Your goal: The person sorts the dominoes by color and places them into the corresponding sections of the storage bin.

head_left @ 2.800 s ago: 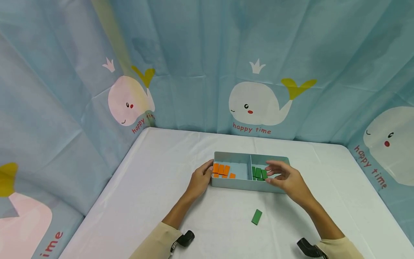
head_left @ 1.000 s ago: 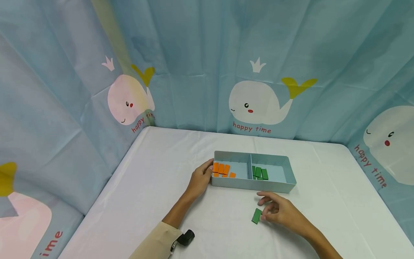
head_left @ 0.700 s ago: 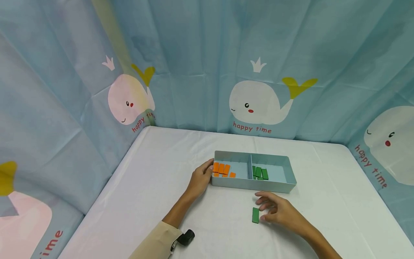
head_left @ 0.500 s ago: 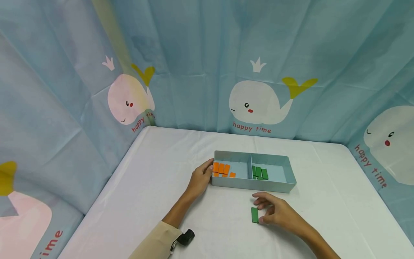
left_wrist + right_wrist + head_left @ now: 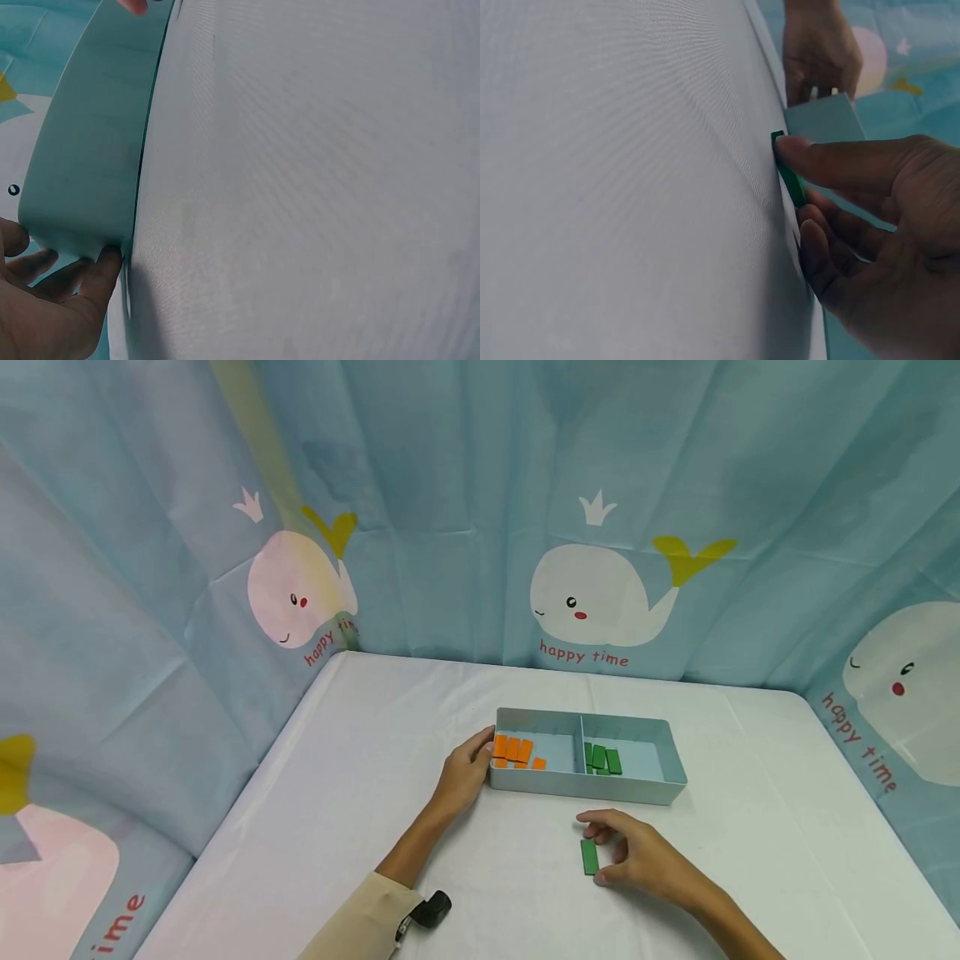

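Observation:
A light blue-grey two-compartment box (image 5: 630,791) stands on the white table. My left hand (image 5: 461,777) touches the box's left end; in the left wrist view its fingertips (image 5: 111,259) rest against the outer end wall. In front of the box, my right hand (image 5: 637,856) pinches a green rectangular tile (image 5: 589,857) by its two ends, thumb at the near end and fingers at the far one. The right wrist view shows this green tile (image 5: 789,176) right at the table surface.
Several orange tiles (image 5: 513,749) lie in the box's left compartment. Several green tiles (image 5: 613,762) lie in the right one, next to the divider. White tablecloth (image 5: 337,793) surrounds the box, with a whale-print curtain (image 5: 450,460) behind the table.
My right hand has come from the box's right compartment down to the loose green tile, then shifted slightly left, turning the tile and closing on its ends. My left hand stays at the box.

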### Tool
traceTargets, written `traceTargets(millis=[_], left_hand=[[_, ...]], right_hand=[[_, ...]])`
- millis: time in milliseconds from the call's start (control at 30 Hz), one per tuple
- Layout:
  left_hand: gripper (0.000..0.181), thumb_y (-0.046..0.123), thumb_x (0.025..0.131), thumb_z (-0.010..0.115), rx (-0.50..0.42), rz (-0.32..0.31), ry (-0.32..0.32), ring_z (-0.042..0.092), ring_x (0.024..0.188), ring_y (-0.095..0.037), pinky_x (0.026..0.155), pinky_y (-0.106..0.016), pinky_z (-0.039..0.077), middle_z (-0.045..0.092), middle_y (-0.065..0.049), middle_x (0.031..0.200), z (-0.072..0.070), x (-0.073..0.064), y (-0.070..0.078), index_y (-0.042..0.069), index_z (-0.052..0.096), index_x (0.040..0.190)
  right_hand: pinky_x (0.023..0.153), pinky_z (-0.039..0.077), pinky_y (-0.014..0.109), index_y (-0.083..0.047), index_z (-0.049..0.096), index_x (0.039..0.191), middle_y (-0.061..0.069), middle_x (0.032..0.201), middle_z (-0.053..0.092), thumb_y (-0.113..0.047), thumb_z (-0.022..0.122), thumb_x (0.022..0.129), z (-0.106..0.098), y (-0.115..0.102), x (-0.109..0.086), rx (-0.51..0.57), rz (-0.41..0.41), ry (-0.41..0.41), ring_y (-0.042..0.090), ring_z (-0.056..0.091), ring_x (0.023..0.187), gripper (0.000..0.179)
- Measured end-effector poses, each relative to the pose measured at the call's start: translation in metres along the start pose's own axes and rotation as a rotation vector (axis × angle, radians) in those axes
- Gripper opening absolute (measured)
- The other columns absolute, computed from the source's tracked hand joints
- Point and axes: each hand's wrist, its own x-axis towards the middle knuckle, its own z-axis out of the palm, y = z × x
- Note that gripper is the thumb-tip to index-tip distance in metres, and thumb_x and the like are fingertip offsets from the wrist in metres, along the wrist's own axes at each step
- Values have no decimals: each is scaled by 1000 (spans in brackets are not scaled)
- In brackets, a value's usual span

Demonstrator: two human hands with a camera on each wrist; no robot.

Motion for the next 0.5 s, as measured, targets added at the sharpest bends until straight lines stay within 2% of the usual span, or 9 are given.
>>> traceTargets(millis=[233, 500], left_hand=[[52, 29, 116, 45, -5, -5, -5, 38, 157, -31, 129, -54, 30, 47, -8, 165, 1, -1, -1, 6, 44, 162], [52, 30, 116, 45, 5, -5, 0, 37, 157, -31, 130, -54, 29, 47, -9, 165, 1, 0, -1, 6, 44, 162]], right_hand=[[78, 58, 23, -11, 63, 141, 2, 118, 67, -3, 91, 76, 2, 1, 0, -46, -19, 7, 16, 61, 104, 71], [79, 59, 25, -11, 61, 144, 1, 120, 68, -7, 91, 80, -1, -1, -2, -23, -6, 10, 16, 63, 104, 71]])
